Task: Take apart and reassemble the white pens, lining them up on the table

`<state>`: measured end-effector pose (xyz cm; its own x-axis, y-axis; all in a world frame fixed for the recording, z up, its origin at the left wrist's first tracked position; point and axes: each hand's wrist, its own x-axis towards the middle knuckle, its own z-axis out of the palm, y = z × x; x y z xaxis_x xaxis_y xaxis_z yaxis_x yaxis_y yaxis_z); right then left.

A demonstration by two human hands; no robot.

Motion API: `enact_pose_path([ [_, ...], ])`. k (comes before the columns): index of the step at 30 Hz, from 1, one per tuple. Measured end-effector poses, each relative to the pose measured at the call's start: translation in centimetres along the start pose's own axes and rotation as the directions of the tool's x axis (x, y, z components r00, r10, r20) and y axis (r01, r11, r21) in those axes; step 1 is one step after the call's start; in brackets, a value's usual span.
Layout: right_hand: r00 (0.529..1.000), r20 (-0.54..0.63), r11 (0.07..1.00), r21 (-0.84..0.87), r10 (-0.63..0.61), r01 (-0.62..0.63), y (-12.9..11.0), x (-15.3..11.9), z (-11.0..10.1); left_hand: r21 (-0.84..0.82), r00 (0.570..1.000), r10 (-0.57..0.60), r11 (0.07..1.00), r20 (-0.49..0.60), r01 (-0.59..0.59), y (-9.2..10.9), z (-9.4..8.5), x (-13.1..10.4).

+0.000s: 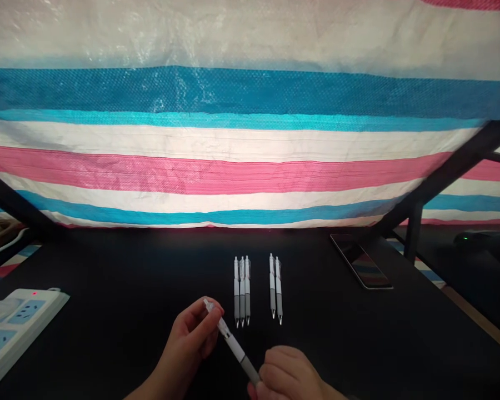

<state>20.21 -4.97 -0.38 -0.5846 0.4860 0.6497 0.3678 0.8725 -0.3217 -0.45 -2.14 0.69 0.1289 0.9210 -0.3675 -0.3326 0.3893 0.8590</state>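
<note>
Between my two hands a white and grey click pen [235, 348] slants down to the right. The thumb and fingers of my left hand [195, 331] pinch its clicker end, where the clear clip is. My right hand [289, 372] is closed round the grey grip end, hiding the tip. Beyond my hands, a group of three similar pens [242, 291] lies side by side on the black table [120, 289]. A pair of the same pens [275, 289] lies a little to their right, tips toward me.
A dark phone [361, 261] lies at the back right of the table. At the left edge sits a white power strip [14, 328] with a red light and a plug in it. A striped sheet [233, 178] hangs behind, between black slanted frame bars [441, 172].
</note>
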Motion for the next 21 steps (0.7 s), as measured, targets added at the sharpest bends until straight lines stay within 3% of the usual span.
enact_pose_path([
  [6,0.982,0.182,0.979,-0.182,-0.056,0.089,-0.9,2.6,-1.6,-0.029,1.0,-0.018,0.999,0.024,0.018,-0.1,-0.3,0.5],
  [10,0.984,0.137,0.982,-0.135,-0.111,0.129,-0.4,2.1,-1.2,-0.051,1.0,-0.007,0.999,-0.003,0.007,0.2,-0.3,0.8],
  [11,0.992,0.109,0.993,-0.091,-0.061,0.071,-0.2,1.8,-1.1,-0.054,1.0,0.002,0.999,-0.013,-0.003,0.3,-0.3,0.8],
  [13,0.983,0.085,0.977,0.12,0.165,-0.174,0.0,1.5,-1.1,-0.051,0.999,0.02,0.998,-0.028,-0.021,0.3,-0.2,0.8],
  [14,0.945,0.132,0.915,0.24,0.3,-0.325,0.1,1.5,-1.2,-0.044,0.999,0.028,0.999,-0.029,-0.029,0.4,-0.2,0.8],
  [15,0.878,0.222,0.807,0.346,0.424,-0.478,0.0,1.7,-1.3,-0.035,0.999,0.036,0.999,-0.029,-0.037,0.4,-0.1,0.7],
  [16,0.788,0.345,0.671,0.415,0.51,-0.615,-0.1,2.0,-1.4,-0.023,0.999,0.042,0.999,-0.027,-0.043,0.4,-0.1,0.7],
  [18,0.556,0.593,0.356,0.429,0.582,-0.83,-0.4,2.7,-1.6,0.006,0.998,0.054,0.999,-0.026,-0.054,0.5,0.0,0.6],
  [19,0.474,0.669,0.236,0.419,0.573,-0.877,-0.5,3.0,-1.5,0.018,0.998,0.058,0.998,-0.027,-0.057,0.5,0.0,0.6],
  [21,0.396,0.716,0.068,0.44,0.575,-0.895,-0.5,3.1,-1.3,0.037,0.998,0.064,0.997,-0.028,-0.063,0.5,0.0,0.6],
])
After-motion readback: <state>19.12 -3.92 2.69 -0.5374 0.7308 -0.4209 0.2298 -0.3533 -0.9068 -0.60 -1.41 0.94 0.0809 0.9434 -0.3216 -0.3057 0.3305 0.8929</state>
